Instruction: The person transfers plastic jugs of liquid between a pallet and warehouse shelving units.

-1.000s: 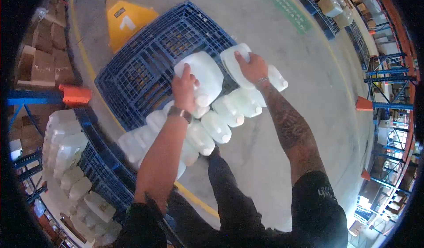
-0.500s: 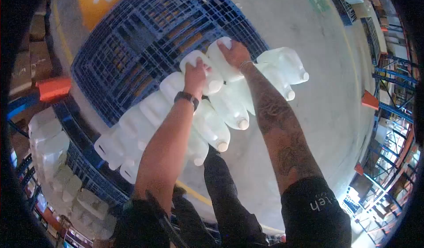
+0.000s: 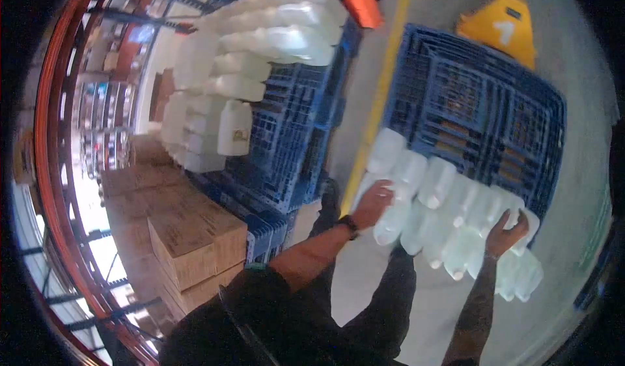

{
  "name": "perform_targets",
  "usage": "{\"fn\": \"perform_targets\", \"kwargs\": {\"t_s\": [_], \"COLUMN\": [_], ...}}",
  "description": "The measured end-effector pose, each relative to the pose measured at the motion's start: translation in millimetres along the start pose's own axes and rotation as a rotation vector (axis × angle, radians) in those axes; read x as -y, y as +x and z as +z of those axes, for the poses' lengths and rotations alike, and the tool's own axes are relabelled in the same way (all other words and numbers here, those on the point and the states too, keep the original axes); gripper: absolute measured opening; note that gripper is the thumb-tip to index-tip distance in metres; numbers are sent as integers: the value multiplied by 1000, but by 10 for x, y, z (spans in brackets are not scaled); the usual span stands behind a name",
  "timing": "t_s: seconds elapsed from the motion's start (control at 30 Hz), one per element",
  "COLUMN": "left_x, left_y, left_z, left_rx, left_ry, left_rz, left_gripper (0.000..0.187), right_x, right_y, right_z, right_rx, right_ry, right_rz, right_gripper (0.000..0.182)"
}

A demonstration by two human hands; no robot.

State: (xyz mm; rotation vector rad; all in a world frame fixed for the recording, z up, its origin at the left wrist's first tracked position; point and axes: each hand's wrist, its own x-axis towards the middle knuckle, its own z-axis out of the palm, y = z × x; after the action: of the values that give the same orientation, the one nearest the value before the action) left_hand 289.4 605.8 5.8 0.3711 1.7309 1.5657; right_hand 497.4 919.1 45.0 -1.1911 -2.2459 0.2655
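Note:
A double row of white plastic jugs stands along the near edge of a blue plastic pallet, several capped necks pointing toward me. My left hand is over the left end of the row, its fingers stretched toward the jugs and slightly blurred. At the right end, my right hand is at a jug, thumb and fingers apart. I see neither hand gripping a handle. Whether the fingertips touch the jugs is hard to make out.
Left of a yellow floor line, more white jugs lie stacked on another blue pallet. Cardboard boxes stand near my left side. A yellow pallet jack is behind the first pallet. Rack uprights rise at far left.
The view has swung left, bringing the stacked jugs and boxes into sight. My hands, earlier close together on two neighbouring jugs, have let go and spread toward opposite ends of the row.

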Motion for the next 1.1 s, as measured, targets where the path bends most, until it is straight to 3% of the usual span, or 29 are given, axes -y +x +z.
{"fn": "perform_targets", "kwargs": {"t_s": [0.07,0.17,0.23,0.3,0.33,0.4,0.47,0.5,0.6,0.67,0.7,0.77,0.83,0.87,0.93,1.0,1.07,1.1], "left_x": [-66,266,396,-204,-236,-221,-199,-250,-146,-42,-3,27,30,70,57,74,-99,-92], "left_y": [-226,-369,-268,-65,78,395,679,797,1108,1263,1323,1467,1517,1500,1379,1278,973,830], "left_z": [-956,-2582,-3608,-4319,-4760,-5515,-6073,-6266,-6679,-6803,-6903,-7085,-7147,-7167,-7149,-7026,-6569,-6370], "left_rx": [-251,-423,-578,-681,-712,-787,-841,-848,-891,-1098,-1099,-763,-733,-710,-636,-468,-403,-248], "left_ry": [8,277,456,723,739,908,1143,1216,1249,1384,1359,1147,1105,1080,1105,1082,1053,1059], "left_rz": [-166,-111,-233,-61,-128,-178,-246,-322,-314,-143,-161,-465,-479,-488,-435,-361,-278,-297], "left_gripper": [34,30,32,34,36,40,46,51,51,51,51,45,47,50,44,39,35,31], "right_x": [835,2233,3103,4037,4619,5604,6584,6961,7935,8437,8675,8950,9161,9124,9108,9095,8882,8680], "right_y": [-109,-312,-516,-664,-721,-914,-994,-1068,-1178,-1118,-1140,-1097,-1005,-1075,-1083,-1236,-1413,-1500], "right_z": [203,748,1294,1864,2090,2662,3123,3420,4121,4410,4589,4657,4483,4456,4314,4379,4157,4022], "right_rx": [116,332,491,659,781,739,904,857,592,490,555,626,998,1011,839,885,984,985], "right_ry": [147,389,521,591,587,812,576,497,394,583,525,453,440,441,494,283,251,181], "right_rz": [-32,-128,-214,-309,-343,-581,-745,-834,-979,-1040,-1043,-1046,-1063,-1058,-1071,-1001,-874,-916], "right_gripper": [35,31,27,23,22,26,35,40,56,60,59,59,56,56,40,54,48,49]}}
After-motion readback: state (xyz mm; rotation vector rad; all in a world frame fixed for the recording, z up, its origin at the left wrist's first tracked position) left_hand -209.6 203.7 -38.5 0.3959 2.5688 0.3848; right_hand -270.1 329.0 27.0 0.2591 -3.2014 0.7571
